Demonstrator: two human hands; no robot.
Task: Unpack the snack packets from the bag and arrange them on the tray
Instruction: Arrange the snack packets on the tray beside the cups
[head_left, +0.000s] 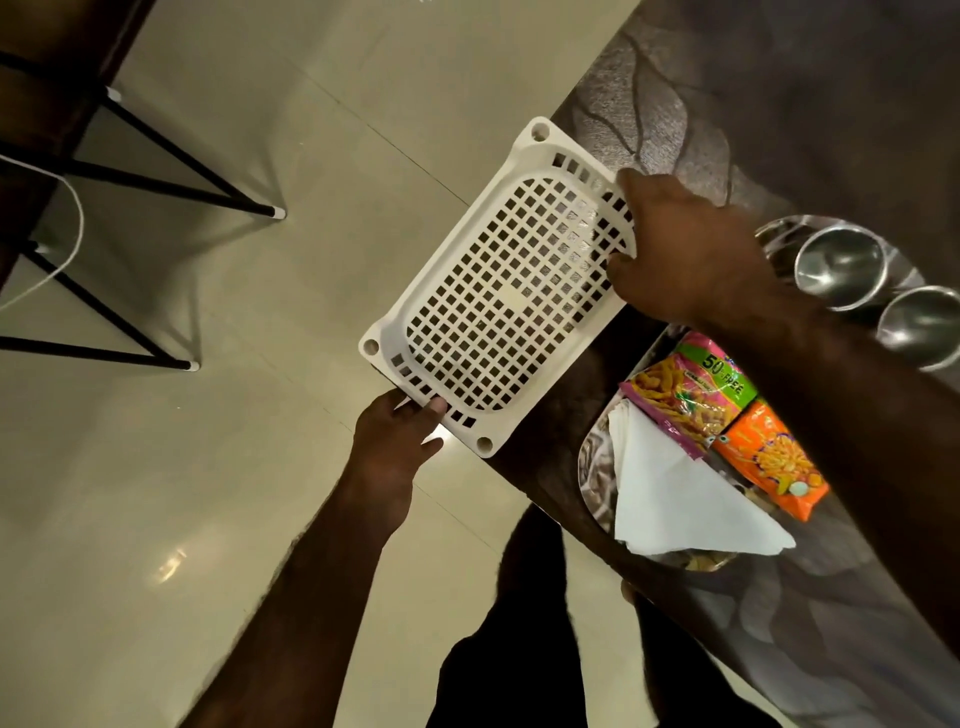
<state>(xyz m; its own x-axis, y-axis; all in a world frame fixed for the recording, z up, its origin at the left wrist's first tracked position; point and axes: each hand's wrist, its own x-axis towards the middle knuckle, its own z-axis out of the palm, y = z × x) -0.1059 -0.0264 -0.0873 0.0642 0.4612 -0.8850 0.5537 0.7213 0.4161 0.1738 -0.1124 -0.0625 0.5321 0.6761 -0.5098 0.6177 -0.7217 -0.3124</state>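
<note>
A white perforated plastic tray is held half over the table's edge, above the floor. My left hand grips its near short end from below. My right hand grips its far long side over the table. A pink and green snack packet and an orange snack packet lie on a shiny steel plate on the table, next to a folded white paper. No bag can be made out.
Two steel cups stand on the brown patterned table at the right. Black metal furniture legs and a white cable are on the tiled floor at left. My dark-clothed legs show below.
</note>
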